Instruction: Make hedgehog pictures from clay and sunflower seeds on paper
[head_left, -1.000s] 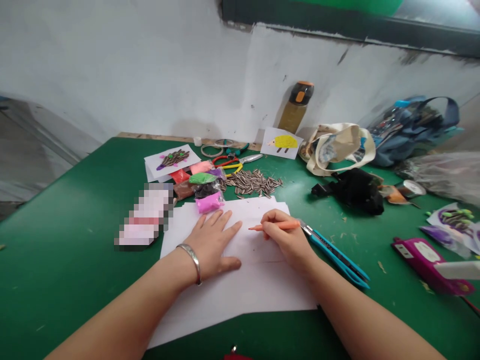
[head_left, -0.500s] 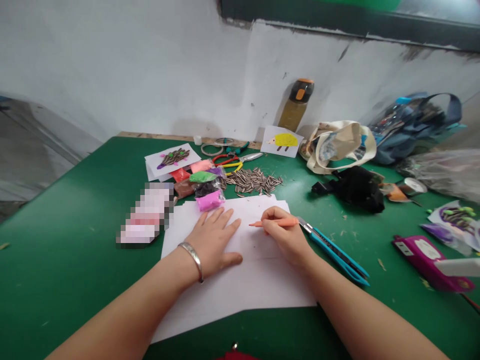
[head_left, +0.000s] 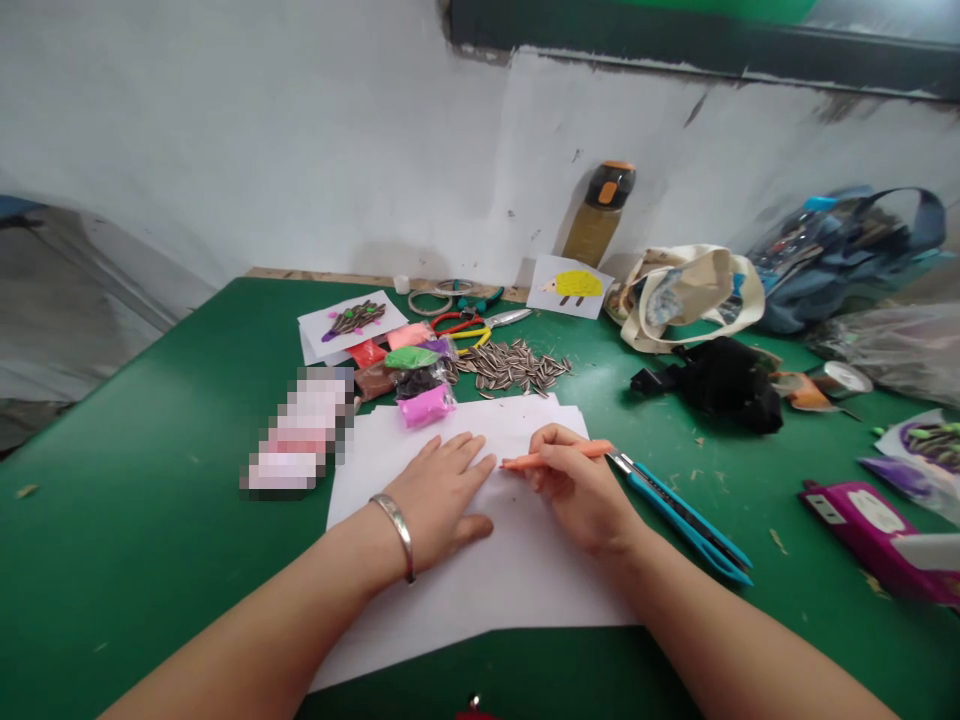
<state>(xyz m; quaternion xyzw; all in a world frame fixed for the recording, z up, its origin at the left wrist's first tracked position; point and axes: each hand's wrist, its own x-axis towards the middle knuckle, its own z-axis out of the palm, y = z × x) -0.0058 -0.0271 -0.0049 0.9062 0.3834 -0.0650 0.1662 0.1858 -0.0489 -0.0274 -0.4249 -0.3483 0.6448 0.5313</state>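
White paper sheets lie stacked on the green table in front of me. My left hand rests flat on them, fingers spread, a silver bangle on its wrist. My right hand pinches an orange marker, whose tip points left, at or just over the paper by my left fingertips. Whether the tip touches the sheet I cannot tell. A tiny dark mark shows on the paper below the tip. Just right of my right hand lies a blue utility knife.
Beyond the paper are packets of coloured clay, sunflower seeds, pliers and a seed hedgehog picture. A yellow hedgehog drawing leans by a bottle. Bags and a magenta device are at right; a blurred-out object lies left.
The marker's tip has come closer to my left fingertips, and my right hand has turned slightly. My left hand stays flat. The whole view has shifted a little.
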